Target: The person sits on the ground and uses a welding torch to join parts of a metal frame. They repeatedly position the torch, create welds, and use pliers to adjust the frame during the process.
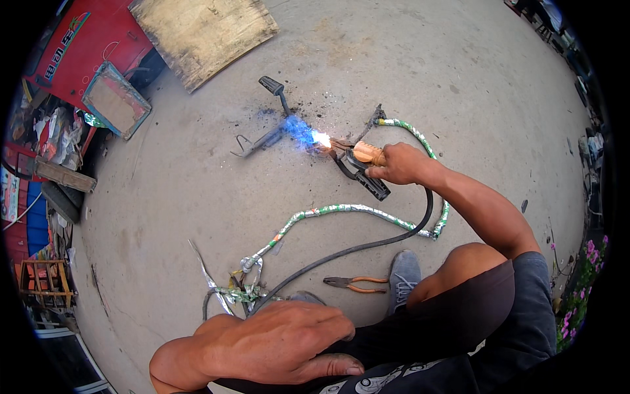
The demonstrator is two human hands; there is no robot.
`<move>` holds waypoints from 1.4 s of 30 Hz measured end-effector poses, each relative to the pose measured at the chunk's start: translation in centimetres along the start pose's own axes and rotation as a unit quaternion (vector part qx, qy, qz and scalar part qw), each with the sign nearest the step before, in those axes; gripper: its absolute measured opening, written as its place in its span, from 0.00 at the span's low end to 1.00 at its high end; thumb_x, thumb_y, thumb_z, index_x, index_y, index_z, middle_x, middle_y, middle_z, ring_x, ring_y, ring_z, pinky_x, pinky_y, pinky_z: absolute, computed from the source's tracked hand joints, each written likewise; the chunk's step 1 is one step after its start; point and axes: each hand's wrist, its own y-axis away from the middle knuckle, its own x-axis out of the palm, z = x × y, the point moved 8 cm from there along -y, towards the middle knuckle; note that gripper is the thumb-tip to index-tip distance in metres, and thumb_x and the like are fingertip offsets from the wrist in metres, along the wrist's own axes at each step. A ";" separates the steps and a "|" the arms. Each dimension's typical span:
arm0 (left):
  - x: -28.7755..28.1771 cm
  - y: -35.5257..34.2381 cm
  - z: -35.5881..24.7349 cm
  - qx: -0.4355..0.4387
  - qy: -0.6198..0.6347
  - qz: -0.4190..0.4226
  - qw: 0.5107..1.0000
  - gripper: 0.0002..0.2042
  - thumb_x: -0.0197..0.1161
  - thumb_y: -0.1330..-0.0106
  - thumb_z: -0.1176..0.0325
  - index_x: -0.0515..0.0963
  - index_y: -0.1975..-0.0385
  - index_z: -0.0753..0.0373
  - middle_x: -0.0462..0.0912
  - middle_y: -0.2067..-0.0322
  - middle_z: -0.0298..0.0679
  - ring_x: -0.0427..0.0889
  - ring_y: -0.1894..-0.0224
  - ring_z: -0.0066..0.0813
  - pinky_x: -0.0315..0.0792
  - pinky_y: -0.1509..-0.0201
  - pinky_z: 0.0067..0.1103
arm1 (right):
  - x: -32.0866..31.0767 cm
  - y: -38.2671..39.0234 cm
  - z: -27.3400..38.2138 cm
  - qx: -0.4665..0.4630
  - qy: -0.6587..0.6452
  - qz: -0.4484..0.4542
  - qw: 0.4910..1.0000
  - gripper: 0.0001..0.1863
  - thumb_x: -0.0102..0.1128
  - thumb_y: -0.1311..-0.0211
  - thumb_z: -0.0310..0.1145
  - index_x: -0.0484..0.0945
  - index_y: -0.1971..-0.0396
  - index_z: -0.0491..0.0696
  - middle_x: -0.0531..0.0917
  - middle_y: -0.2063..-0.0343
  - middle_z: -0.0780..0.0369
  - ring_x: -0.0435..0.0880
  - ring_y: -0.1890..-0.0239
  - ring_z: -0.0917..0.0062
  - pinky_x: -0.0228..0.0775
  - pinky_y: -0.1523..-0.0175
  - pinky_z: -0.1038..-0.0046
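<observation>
My right hand [403,163] is wrapped around a welding electrode holder [369,154] with an orange-brown grip and black lever. At its far end a white-blue welding arc [319,138] glares, hiding the exact contact point. The arc burns at the right end of a dark metal pedal [262,142], which lies on the concrete with a black foot pad [271,85] on a bent rod. Close to my body, my left hand [289,341] lies over my knee, its thumb apart from the fingers, holding nothing.
A black cable [348,251] and a foil-and-green-wrapped cable [341,209] curve across the ground. A clamp [378,116] lies beyond the holder. Pliers [357,284] rest beside my shoe [405,279]. A wooden board [205,36] and a red vehicle [105,39] stand far left.
</observation>
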 end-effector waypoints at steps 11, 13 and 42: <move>0.0 0.0 0.1 -0.004 -0.008 -0.002 1.000 0.24 0.59 0.28 0.46 0.74 0.64 0.68 0.76 0.70 0.48 0.80 0.67 0.51 0.73 0.63 0.39 | 0.1 -0.4 0.1 0.000 0.007 0.014 1.000 0.36 0.62 0.40 0.64 0.86 0.62 0.38 0.88 0.63 0.47 0.88 0.60 0.57 0.80 0.53 0.59; 0.1 0.1 0.1 -0.013 -0.025 0.005 1.000 0.24 0.59 0.27 0.46 0.73 0.64 0.68 0.75 0.70 0.48 0.80 0.67 0.51 0.72 0.63 0.39 | -0.1 -0.2 0.3 -0.006 0.007 0.007 1.000 0.36 0.62 0.40 0.64 0.86 0.62 0.38 0.88 0.63 0.47 0.88 0.59 0.56 0.80 0.53 0.59; -0.1 0.1 0.1 -0.003 0.008 -0.006 1.000 0.25 0.60 0.28 0.46 0.74 0.63 0.69 0.77 0.69 0.49 0.80 0.65 0.53 0.73 0.62 0.40 | 0.0 -0.9 0.7 -0.002 0.010 0.020 1.000 0.36 0.62 0.39 0.64 0.86 0.62 0.39 0.88 0.63 0.48 0.88 0.59 0.57 0.79 0.52 0.59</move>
